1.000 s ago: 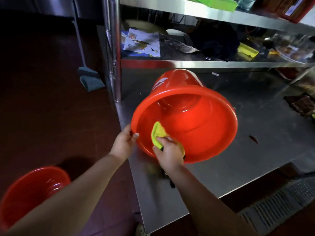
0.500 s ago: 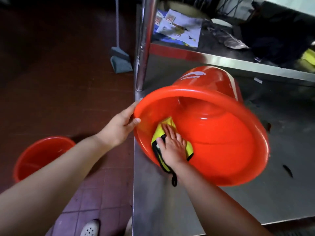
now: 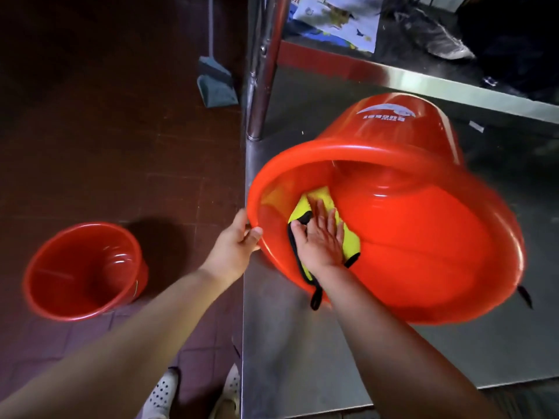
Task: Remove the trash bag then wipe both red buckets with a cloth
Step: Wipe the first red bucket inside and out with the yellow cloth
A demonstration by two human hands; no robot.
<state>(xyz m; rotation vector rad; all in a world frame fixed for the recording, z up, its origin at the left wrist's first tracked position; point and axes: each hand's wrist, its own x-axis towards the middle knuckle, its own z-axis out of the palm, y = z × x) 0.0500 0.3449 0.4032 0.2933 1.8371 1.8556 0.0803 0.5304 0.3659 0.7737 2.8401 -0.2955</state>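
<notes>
Presently tipped bucket (image 3: 423, 237) lies at table's (image 3: 302, 343) left edge. Left hand (image 3: 234, 247) grips its rim; right hand (image 3: 320, 241), fingers flat, presses cloth (image 3: 317, 198) on inner wall. Second bucket (image 3: 84, 270) stands on floor. Risk: hard strokes roll bucket over edge.

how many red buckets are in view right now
2. One red bucket lies tipped on the steel table, the left hand gripping its rim while the right hand presses a yellow cloth inside. The other red bucket stands upright on the floor at left.
</notes>
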